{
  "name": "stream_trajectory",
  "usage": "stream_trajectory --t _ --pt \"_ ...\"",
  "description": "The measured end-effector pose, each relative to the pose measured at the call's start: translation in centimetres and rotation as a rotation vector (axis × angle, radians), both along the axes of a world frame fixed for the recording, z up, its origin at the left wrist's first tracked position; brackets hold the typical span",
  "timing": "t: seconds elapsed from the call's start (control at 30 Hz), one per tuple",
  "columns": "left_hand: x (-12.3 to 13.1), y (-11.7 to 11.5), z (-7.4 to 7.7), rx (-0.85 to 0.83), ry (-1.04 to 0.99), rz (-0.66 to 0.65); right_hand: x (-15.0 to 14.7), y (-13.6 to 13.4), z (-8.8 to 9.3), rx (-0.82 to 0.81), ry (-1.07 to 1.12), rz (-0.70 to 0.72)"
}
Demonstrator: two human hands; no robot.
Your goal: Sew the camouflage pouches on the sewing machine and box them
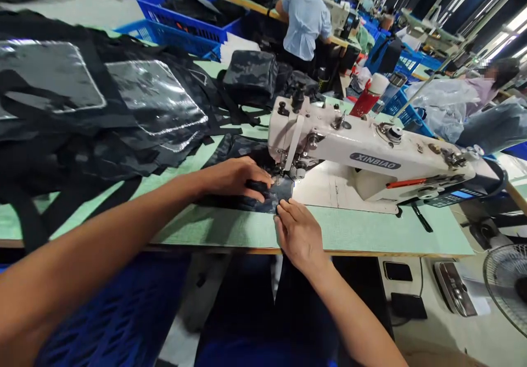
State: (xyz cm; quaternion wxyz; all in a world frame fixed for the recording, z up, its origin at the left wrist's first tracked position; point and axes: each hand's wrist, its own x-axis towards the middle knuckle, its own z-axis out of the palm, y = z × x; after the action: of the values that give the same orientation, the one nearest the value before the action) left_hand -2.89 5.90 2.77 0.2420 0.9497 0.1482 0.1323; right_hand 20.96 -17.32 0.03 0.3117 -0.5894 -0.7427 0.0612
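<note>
A dark camouflage fabric piece (263, 198) lies on the sewing machine's bed and runs under the presser foot (285, 170) of a white XINBIAO industrial sewing machine (362, 153). My left hand (234, 180) grips the fabric just left of the needle, its fingers curled over a dark fold. My right hand (300, 236) pinches the fabric's near edge between fingertips and thumb. The needle's contact point on the fabric is partly hidden by the machine's foot and my left fingers.
A pile of black bag panels with clear vinyl pockets (82, 109) covers the green table (214, 230) to the left. A camouflage bag (250, 76) stands behind the machine. Blue crates (185, 18), a red flask (364, 95) and a seated co-worker (305, 21) lie beyond; a fan (508, 284) stands at lower right.
</note>
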Motion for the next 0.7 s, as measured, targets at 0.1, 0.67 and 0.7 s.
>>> stream_trajectory --t 0.1,0.67,0.7 --pt "-0.6 0.4 0.2 -0.045 0.028 0.042 0.4 0.2 -0.1 0.005 -0.115 0.019" --pt "-0.3 0.5 -0.5 0.132 -0.074 -0.109 -0.8 3.8 2.3 -0.084 -0.172 -0.068" --pt "-0.3 0.6 -0.6 0.137 -0.063 -0.095 -1.2 4.3 2.2 -0.101 -0.183 -0.085"
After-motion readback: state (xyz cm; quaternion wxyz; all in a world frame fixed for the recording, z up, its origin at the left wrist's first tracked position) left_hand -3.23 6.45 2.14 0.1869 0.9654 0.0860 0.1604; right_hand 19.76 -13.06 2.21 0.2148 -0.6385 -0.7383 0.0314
